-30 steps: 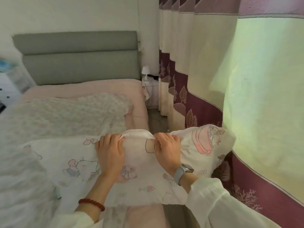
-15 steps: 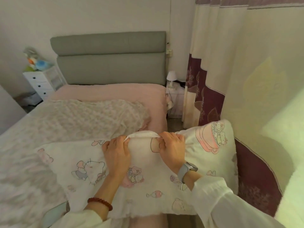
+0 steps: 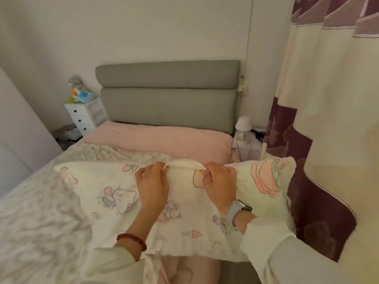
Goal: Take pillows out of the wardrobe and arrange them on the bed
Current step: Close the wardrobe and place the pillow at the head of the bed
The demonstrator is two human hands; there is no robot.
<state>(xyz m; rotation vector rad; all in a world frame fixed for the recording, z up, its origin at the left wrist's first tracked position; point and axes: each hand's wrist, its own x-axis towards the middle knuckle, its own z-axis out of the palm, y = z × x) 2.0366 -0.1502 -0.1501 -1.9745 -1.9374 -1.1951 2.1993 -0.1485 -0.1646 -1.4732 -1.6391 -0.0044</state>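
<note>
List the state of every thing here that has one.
Pillow: held over the bed, far edge bunched.
Left hand: shut on pillow.
Right hand: shut on pillow.
Bedside lamp: upright, seemingly unlit.
Curtain: drawn.
White drawers: closed.

White pillow (image 3: 114, 181) printed with pink cartoon animals; beyond it, pink bedsheet (image 3: 164, 140) and grey headboard (image 3: 168, 93); right of it, cream-and-purple curtain (image 3: 328, 119).

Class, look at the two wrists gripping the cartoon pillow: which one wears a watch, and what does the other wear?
The right hand has the watch on its wrist. The left hand wears a dark red bead bracelet instead. Both grip the pillow's far edge.
</note>
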